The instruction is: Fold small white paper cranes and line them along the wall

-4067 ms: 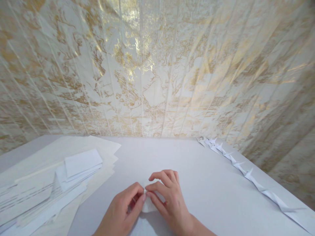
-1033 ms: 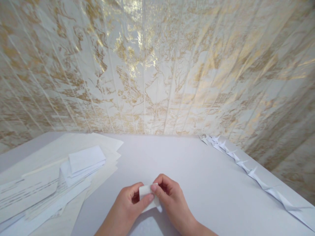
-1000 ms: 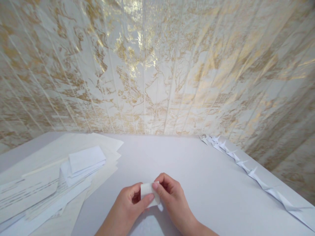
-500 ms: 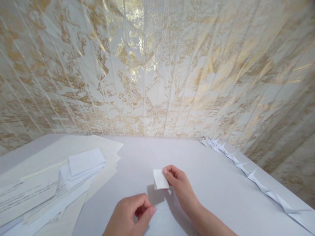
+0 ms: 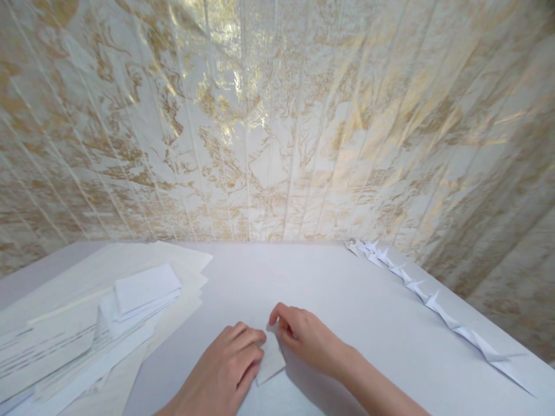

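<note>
A small square of folded white paper [image 5: 272, 361] lies flat and turned at an angle on the table. My left hand [image 5: 229, 367] rests on its left side, fingers close together and pressing it to the tabletop. At the paper's upper right edge is my right hand [image 5: 299, 329], thumb and bent index finger closed in a pinch by the top corner. The hands cover parts of the paper, so the fold under the fingers is hidden.
To the left, stacked white paper pieces [image 5: 147, 288] lie on larger cream sheets [image 5: 186, 260] and printed sheets [image 5: 56, 352]. A row of folded paper cranes [image 5: 433, 303] runs along the table's right edge. A gold-patterned curtain [image 5: 269, 156] hangs behind the table.
The paper has come down from my raised right hand onto the table, nearer to me, and turned. My left hand has moved onto it, its fingers unbending from a curl.
</note>
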Demonstrator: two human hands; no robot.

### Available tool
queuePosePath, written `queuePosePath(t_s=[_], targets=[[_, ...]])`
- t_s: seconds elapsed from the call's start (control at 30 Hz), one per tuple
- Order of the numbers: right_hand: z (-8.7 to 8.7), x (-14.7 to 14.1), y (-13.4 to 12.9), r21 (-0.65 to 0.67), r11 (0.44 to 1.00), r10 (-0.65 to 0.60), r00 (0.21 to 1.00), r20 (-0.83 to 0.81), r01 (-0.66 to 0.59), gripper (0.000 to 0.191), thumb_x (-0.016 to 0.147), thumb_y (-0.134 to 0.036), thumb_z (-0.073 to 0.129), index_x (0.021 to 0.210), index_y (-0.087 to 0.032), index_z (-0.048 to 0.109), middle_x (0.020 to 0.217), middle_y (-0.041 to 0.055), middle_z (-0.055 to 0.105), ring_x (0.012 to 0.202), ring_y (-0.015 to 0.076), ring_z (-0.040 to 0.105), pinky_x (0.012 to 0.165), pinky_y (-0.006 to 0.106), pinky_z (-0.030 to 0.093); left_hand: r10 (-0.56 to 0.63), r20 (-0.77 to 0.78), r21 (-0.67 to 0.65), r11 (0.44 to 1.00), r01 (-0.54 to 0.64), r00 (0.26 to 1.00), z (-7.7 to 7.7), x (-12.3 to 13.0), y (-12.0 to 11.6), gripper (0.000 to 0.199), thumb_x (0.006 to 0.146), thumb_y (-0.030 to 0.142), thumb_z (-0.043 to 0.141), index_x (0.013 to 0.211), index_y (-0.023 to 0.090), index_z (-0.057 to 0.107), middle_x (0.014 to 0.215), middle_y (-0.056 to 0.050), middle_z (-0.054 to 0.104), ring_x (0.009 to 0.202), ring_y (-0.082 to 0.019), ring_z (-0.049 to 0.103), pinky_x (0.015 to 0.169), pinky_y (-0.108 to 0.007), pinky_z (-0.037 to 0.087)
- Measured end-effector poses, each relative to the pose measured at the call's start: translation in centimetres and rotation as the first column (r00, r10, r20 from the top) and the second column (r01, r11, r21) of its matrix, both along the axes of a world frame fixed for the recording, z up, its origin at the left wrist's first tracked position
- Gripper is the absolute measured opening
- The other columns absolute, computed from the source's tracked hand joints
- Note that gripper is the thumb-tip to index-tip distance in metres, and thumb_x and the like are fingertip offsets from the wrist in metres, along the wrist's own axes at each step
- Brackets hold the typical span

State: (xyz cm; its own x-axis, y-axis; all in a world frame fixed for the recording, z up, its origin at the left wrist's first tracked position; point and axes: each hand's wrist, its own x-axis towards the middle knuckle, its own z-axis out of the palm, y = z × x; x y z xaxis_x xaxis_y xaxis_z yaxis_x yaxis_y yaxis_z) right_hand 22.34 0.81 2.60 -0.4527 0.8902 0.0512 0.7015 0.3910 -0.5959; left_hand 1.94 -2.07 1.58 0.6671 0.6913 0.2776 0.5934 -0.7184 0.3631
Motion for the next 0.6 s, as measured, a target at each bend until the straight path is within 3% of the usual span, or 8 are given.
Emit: queuePosePath(t_s=[0.1, 0.17, 0.3, 0.4, 0.5, 0.6], targets=[[1.0, 1.6, -0.2, -0.019, 0.973, 0.231, 0.972, -0.033, -0.231, 0.039, 0.070, 0.006, 0.052, 0.096, -0.020, 0.066, 0.092, 0.0017, 0.063, 0.083, 0.0152, 0.060, 0.077, 0.021, 0.044, -0.036, -0.016, 0.031, 0.999, 0.036, 0.999, -0.2, 0.1, -0.3, 0.020, 0.088, 0.004, 0.052, 0.092, 0.018, 0.066, 0.108, -0.005, 0.070, 0.095, -0.022, 0.061, 0.085, -0.035, 0.050], [1.1, 2.3, -0.6, 0.000, 0.955, 0.295, 0.951, -0.098, -0.296, 0.043, 0.070, 0.008, 0.052, 0.097, -0.022, 0.068, 0.102, 0.0023, 0.062, 0.089, 0.0145, 0.060, 0.082, 0.022, 0.044, -0.036, 0.029, 0.054, 0.998, 0.035, 0.999, -0.4, 0.3, -0.3, 0.024, 0.086, 0.003, 0.052, 0.096, 0.020, 0.066, 0.105, -0.003, 0.069, 0.093, -0.021, 0.061, 0.085, -0.033, 0.051], [0.5, 2.6, -1.3, -0.004, 0.954, 0.292, 0.936, -0.195, -0.299, 0.032, 0.079, 0.001, 0.061, 0.095, -0.024, 0.074, 0.112, 0.0025, 0.059, 0.083, 0.0120, 0.060, 0.075, 0.020, 0.046, -0.021, 0.041, 0.070, 0.997, 0.019, 0.999, -0.3, 0.5, -0.3, 0.029, 0.084, 0.001, 0.050, 0.096, 0.022, 0.065, 0.102, -0.002, 0.068, 0.094, -0.020, 0.061, 0.084, -0.030, 0.051], [0.0, 2.6, -1.2, 0.014, 0.948, 0.313, 0.923, -0.224, -0.318, 0.015, 0.086, -0.013, 0.067, 0.090, -0.024, 0.076, 0.107, 0.0032, 0.061, 0.083, 0.0135, 0.060, 0.075, 0.022, 0.046, -0.021, -0.028, 0.105, 0.994, 0.024, 0.999, -0.3, 0.5, -0.4, 0.032, 0.082, -0.001, 0.050, 0.097, 0.023, 0.065, 0.103, -0.002, 0.067, 0.095, -0.019, 0.061, 0.084, -0.030, 0.051], [-0.4, 2.6, -0.8, 0.055, 0.945, 0.326, 0.915, -0.236, -0.322, 0.010, 0.089, -0.022, 0.067, 0.084, -0.023, 0.076, 0.096, 0.0033, 0.064, 0.088, 0.0164, 0.059, 0.082, 0.027, 0.045, -0.016, -0.065, 0.240, 0.970, 0.031, 0.998, -1.6, 0.2, -0.7, 0.028, 0.084, 0.005, 0.053, 0.101, 0.024, 0.065, 0.102, 0.000, 0.070, 0.087, -0.018, 0.062, 0.081, -0.028, 0.050], [-0.7, 2.4, -0.5, 0.048, 0.958, 0.286, 0.923, -0.257, -0.283, 0.010, 0.086, -0.020, 0.070, 0.078, -0.021, 0.075, 0.090, 0.0028, 0.066, 0.089, 0.0172, 0.057, 0.083, 0.029, 0.044, -0.026, -0.020, 0.455, 0.890, 0.032, 0.999, -3.7, -0.6, -1.3, 0.025, 0.092, 0.011, 0.046, 0.098, 0.023, 0.067, 0.100, 0.001, 0.074, 0.078, -0.018, 0.062, 0.072, -0.029, 0.048]])
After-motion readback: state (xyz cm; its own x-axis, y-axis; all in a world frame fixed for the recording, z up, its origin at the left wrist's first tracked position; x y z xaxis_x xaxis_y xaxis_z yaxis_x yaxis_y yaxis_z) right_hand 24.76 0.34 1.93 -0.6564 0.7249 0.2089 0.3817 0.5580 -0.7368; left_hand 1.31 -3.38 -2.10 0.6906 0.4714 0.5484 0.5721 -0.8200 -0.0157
